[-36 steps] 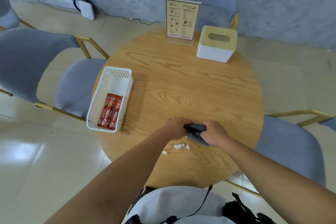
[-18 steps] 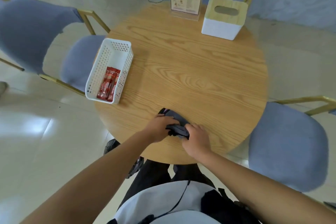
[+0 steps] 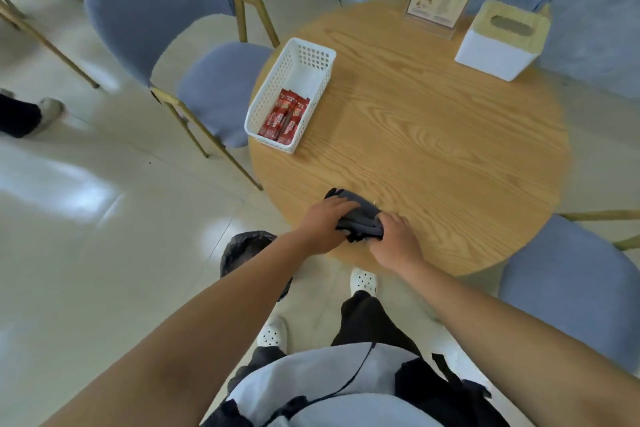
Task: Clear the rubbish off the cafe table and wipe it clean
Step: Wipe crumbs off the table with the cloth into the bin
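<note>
In the head view, the left hand point(image 3: 323, 225) and the right hand point(image 3: 398, 243) both grip a bunched dark cloth point(image 3: 360, 218) at the near edge of the round wooden bench point(image 3: 433, 149), fingers curled on it from each side. Beyond the left hand stands a white basket point(image 3: 294, 69) with red sachets point(image 3: 284, 118). Below the left hand, on the floor, is a black bin bag point(image 3: 246, 246).
</note>
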{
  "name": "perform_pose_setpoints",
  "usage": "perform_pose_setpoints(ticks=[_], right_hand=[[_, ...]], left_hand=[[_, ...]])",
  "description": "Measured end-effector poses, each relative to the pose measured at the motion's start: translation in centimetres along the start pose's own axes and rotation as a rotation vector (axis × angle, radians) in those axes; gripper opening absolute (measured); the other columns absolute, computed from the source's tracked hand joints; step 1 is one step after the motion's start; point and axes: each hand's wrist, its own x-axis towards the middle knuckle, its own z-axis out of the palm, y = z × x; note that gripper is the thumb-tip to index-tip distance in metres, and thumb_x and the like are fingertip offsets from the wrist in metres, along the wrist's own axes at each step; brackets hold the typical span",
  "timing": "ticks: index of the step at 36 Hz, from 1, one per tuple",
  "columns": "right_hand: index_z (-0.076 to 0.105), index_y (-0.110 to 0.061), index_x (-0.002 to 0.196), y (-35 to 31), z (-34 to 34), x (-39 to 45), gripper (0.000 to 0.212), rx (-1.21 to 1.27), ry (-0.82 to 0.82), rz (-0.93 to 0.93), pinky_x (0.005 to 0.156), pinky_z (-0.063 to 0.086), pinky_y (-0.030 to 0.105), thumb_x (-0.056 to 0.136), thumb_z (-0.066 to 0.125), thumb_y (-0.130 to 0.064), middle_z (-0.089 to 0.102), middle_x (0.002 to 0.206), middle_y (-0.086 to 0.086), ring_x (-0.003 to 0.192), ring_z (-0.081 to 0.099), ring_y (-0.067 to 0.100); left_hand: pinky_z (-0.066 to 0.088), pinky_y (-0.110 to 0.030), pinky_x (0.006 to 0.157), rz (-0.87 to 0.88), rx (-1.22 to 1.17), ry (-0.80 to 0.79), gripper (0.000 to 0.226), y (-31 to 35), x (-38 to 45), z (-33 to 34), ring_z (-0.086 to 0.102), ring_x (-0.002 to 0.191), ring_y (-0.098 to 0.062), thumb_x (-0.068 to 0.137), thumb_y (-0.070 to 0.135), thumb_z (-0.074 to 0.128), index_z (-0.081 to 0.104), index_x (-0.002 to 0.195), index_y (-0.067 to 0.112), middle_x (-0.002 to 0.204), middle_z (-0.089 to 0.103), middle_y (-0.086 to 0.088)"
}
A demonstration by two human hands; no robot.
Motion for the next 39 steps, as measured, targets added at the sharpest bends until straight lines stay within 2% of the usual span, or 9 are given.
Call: perform_pose_setpoints(ticks=[2, 6, 11, 15, 18, 22, 26, 31, 39], right_hand=[[0.053, -0.013, 0.129, -0.4, 0.3, -1.0, 0.042, 0.035, -0.002, 0.015, 0.1, 0.04, 0.037, 0.087, 0.056, -0.016, 0.05, 0.134, 0.004, 0.127, 0.042, 0.024], [0.04, -0.017, 0.148, -0.5, 1.8, -3.4, 0.06, -0.029, 0.12, 0.054, 0.117, 0.027, 0.045, 0.09, 0.053, -0.023, 0.039, 0.153, 0.005, 0.143, 0.031, 0.026], [0.036, -0.015, 0.149, -5.0, 6.8, -7.0, 0.069, -0.236, 0.372, -0.103, 0.119, 0.011, 0.054, 0.083, 0.057, -0.021, 0.022, 0.159, 0.016, 0.147, 0.015, 0.032], [0.035, -0.02, 0.15, -9.6, 14.1, -11.1, 0.071, -0.219, 0.215, -0.216, 0.12, 0.01, 0.053, 0.083, 0.058, -0.025, 0.019, 0.16, 0.014, 0.147, 0.014, 0.032], [0.035, -0.022, 0.15, -11.7, 18.9, -12.1, 0.066, -0.098, 0.04, -0.174, 0.12, 0.01, 0.044, 0.087, 0.056, -0.025, 0.02, 0.162, 0.008, 0.149, 0.014, 0.026], [0.034, -0.018, 0.152, -11.7, 24.7, -10.7, 0.061, 0.128, -0.189, 0.104, 0.117, 0.024, 0.039, 0.095, 0.053, -0.029, 0.028, 0.16, 0.003, 0.146, 0.028, 0.02], [0.036, -0.017, 0.15, -9.0, 30.4, -5.9, 0.061, 0.258, -0.32, 0.386, 0.099, 0.039, 0.031, 0.095, 0.055, -0.033, 0.038, 0.152, 0.004, 0.13, 0.048, 0.024], [0.038, -0.015, 0.148, -5.2, 36.3, 1.4, 0.059, 0.346, -0.354, 0.607, 0.095, 0.047, 0.037, 0.094, 0.054, -0.031, 0.05, 0.142, 0.008, 0.117, 0.056, 0.027], [0.024, -0.016, 0.155, -1.0, 48.0, 13.5, 0.073, 0.424, -0.281, 0.625, 0.093, 0.049, 0.037, 0.092, 0.058, -0.025, 0.047, 0.146, 0.009, 0.12, 0.055, 0.031]], left_hand=[[0.026, -0.042, 0.122, -0.06, -0.074, 0.067, 0.071, -1.4, -2.2, 0.4, 0.023, 0.153, -0.027, 0.092, 0.012, 0.062, 0.035, 0.156, 0.021, 0.165, 0.029, -0.007], [0.027, -0.043, 0.122, -0.19, -0.216, 0.149, 0.077, -4.8, -7.4, 1.9, 0.02, 0.153, -0.028, 0.094, 0.012, 0.059, 0.024, 0.16, 0.026, 0.168, 0.018, -0.008], [0.05, -0.037, 0.088, -0.504, -0.555, 0.175, 0.058, -12.1, -13.9, 4.2, 0.06, 0.114, -0.031, 0.096, 0.014, 0.055, 0.04, 0.152, 0.025, 0.131, 0.06, -0.011], [0.055, -0.04, 0.082, -0.777, -0.583, 0.146, 0.038, -17.3, -20.0, 6.4, 0.063, 0.107, -0.036, 0.095, 0.015, 0.053, 0.055, 0.132, 0.007, 0.122, 0.065, -0.014], [0.055, -0.043, 0.093, -0.867, -0.575, 0.135, 0.034, -19.9, -23.1, 7.7, 0.063, 0.109, -0.035, 0.096, 0.016, 0.054, 0.058, 0.129, 0.008, 0.119, 0.065, -0.01], [0.052, -0.039, 0.098, -1.0, -0.65, 0.054, 0.044, -24.1, -24.8, 11.8, 0.06, 0.115, -0.03, 0.095, 0.02, 0.057, 0.055, 0.139, 0.014, 0.131, 0.062, -0.01], [0.051, -0.035, 0.091, -1.065, -0.764, 0.036, 0.042, -28.4, -23.4, 17.1, 0.062, 0.102, -0.027, 0.095, 0.016, 0.059, 0.056, 0.137, 0.013, 0.117, 0.066, -0.008], [0.048, -0.034, 0.095, -1.092, -0.849, 0.076, 0.045, -33.3, -19.4, 22.1, 0.058, 0.108, -0.026, 0.098, 0.017, 0.059, 0.052, 0.142, 0.012, 0.123, 0.061, -0.007], [0.048, -0.051, 0.107, -1.156, -0.965, 0.19, 0.076, -45.6, -11.4, 31.0, 0.053, 0.128, -0.037, 0.095, 0.029, 0.067, 0.027, 0.157, 0.011, 0.148, 0.05, -0.017]])
